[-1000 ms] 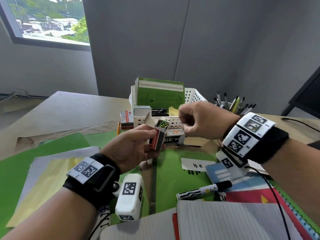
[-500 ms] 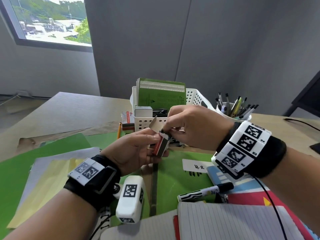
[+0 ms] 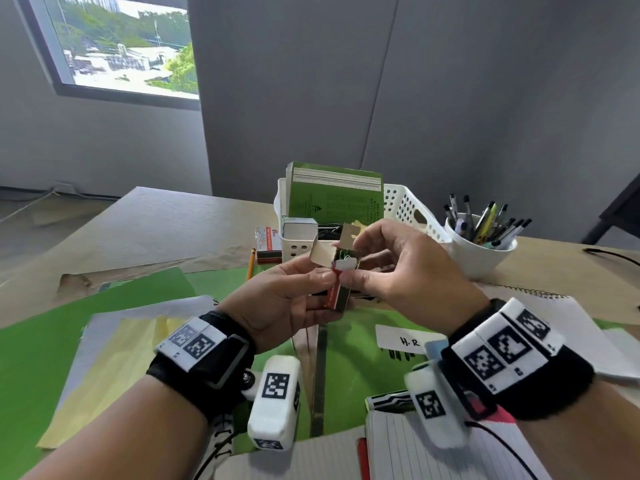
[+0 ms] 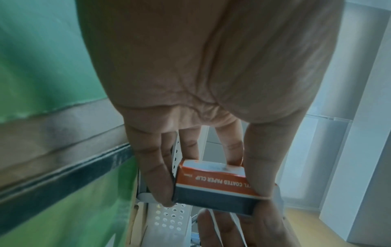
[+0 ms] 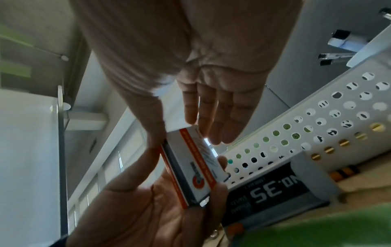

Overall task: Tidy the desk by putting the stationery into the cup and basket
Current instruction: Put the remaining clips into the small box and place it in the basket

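I hold a small paper clip box [image 3: 335, 295] upright in my left hand [image 3: 277, 306], above the tabletop [image 3: 166, 230] and just in front of the white perforated basket [image 3: 408, 206]. My left fingers [image 4: 154, 168] and thumb curl round its sides; the wrist view shows the orange face printed "coated paper clip". The box's top is open, one cardboard flap [image 3: 320, 252] folded out to the left, and green clips show inside the mouth. My right hand [image 3: 398, 271] is at the top of the box: its thumb and forefinger pinch the other flap [image 3: 348, 237], with the remaining fingers [image 5: 213, 117] fairly straight beside the box.

The basket carries a green booklet [image 3: 337, 199] standing on edge and a small grey box [image 3: 299, 230] at its front left corner. To its right stands a white cup [image 3: 481, 258] full of pens. A pencil [image 3: 251, 263] lies left of the basket, and a black-and-white marker [image 3: 388, 400] lies near my right wrist on green folders [image 3: 349, 368] and paper.
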Demonstrator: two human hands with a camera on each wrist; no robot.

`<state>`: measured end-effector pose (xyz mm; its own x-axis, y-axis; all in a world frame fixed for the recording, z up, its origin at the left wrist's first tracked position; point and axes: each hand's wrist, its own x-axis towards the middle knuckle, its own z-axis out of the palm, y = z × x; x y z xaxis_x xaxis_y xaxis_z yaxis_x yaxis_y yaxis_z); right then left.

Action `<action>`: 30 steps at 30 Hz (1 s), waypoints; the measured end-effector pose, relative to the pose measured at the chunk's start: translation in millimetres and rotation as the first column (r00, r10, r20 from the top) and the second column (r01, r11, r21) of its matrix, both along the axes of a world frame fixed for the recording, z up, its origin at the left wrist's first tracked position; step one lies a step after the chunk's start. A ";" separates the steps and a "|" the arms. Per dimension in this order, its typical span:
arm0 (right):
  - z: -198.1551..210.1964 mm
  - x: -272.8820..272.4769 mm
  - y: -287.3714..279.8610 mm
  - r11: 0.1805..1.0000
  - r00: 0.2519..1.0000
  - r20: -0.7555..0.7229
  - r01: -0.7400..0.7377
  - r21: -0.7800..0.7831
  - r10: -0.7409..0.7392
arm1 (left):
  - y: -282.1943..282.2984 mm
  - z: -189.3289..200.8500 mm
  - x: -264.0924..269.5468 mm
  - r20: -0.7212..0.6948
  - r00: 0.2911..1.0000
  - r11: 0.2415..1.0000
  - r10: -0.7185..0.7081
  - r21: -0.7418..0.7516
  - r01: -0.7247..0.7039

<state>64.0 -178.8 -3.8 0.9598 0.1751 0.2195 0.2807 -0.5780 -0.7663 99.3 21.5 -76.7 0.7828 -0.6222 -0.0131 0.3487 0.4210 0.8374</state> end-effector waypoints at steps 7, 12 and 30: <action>-15.7 3.4 7.8 0.951 0.997 -0.076 0.031 0.308 -0.008 | 2.9 2.6 -0.8 0.004 1.000 0.998 -0.026 -0.065 0.026; -22.6 3.8 10.9 0.885 0.994 -0.110 0.045 0.464 0.007 | 2.5 1.6 1.9 0.000 1.000 0.996 -0.029 -0.080 0.029; -32.3 3.8 13.0 0.926 0.999 -0.024 0.035 0.376 -0.028 | -0.7 1.4 2.6 -0.023 0.998 0.995 -0.061 0.074 0.063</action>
<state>67.8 -165.8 -36.1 0.9679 0.0527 0.2457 0.2509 -0.2547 -0.9339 102.0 20.7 -75.3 0.7418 -0.6662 -0.0775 0.3902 0.3346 0.8578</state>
